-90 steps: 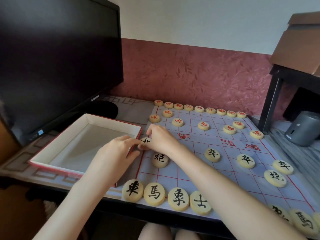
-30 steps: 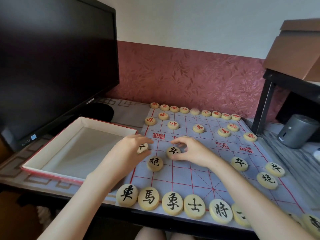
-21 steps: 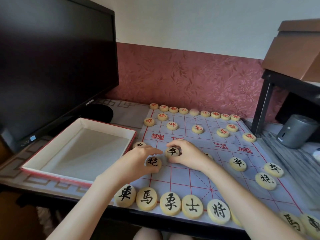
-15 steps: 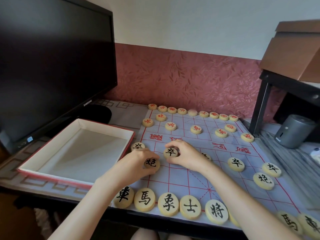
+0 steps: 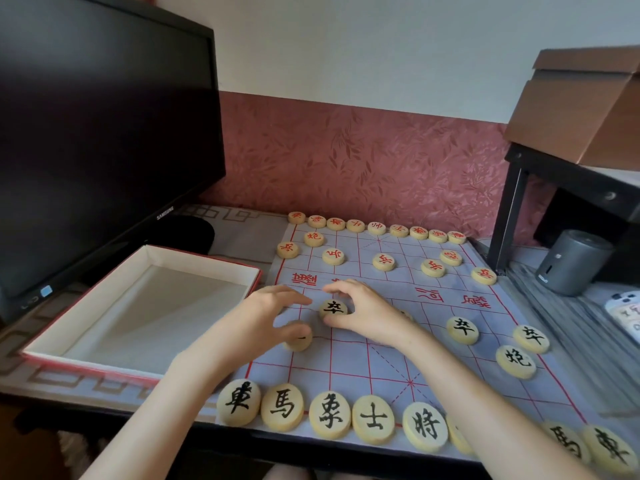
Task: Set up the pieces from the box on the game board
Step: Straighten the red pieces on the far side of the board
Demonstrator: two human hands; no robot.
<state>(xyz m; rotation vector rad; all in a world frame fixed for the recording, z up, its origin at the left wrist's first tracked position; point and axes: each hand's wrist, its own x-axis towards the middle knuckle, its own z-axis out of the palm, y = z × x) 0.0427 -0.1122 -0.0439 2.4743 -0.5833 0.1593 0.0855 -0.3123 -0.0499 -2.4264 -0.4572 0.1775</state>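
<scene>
A blue-grey cloth game board with red grid lines lies on the desk. Several wooden discs with red characters line its far side. Discs with black characters line the near edge. My right hand pinches a black pawn piece between curled fingers and thumb. My left hand has its fingers spread, and its thumb rests on a black cannon piece, half covering it. The white box with a red rim stands empty to the left of the board.
A black monitor fills the left, behind the box. At the right stand a black metal shelf frame, a cardboard box on top of it and a grey cylinder. More black pawns and a cannon sit on the board's right.
My left hand slid from the pawn at the board's left edge down onto the cannon piece. My right hand keeps hold of the pawn, nearly in place.
</scene>
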